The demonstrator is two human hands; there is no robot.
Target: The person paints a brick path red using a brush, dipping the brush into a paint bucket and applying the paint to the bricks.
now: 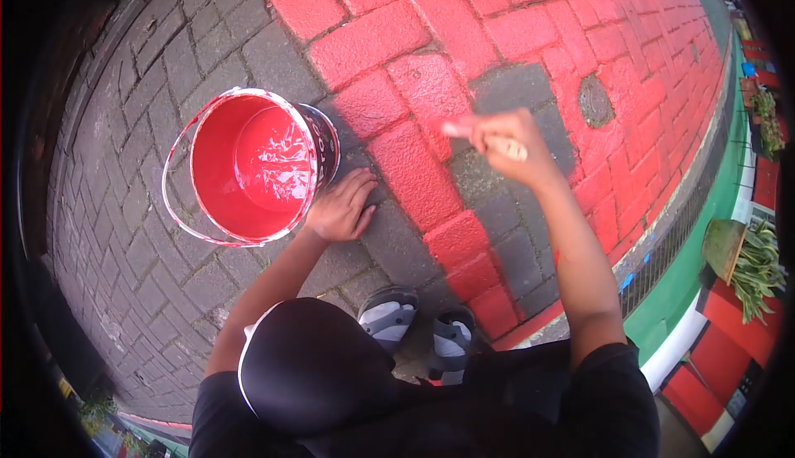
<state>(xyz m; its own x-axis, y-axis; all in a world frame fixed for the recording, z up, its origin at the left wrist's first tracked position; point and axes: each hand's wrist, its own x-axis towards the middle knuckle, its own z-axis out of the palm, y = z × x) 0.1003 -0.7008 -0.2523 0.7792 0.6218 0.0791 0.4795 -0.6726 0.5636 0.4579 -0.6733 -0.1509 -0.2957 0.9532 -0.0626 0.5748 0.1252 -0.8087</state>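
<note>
My right hand is closed round the handle of a paintbrush, whose red tip is over the edge of the red-painted paving bricks. Beneath and beside this hand is a patch of grey unpainted bricks. My left hand rests on the grey paving just right of the paint bucket, fingers spread and palm down, holding nothing. The bucket has red paint inside, a paint-smeared rim and a wire handle hanging to its left.
Two sandalled feet are at the bottom centre. A round dark cover sits among red bricks. On the right run a drain grate, a green strip and a potted plant. Grey paving extends left.
</note>
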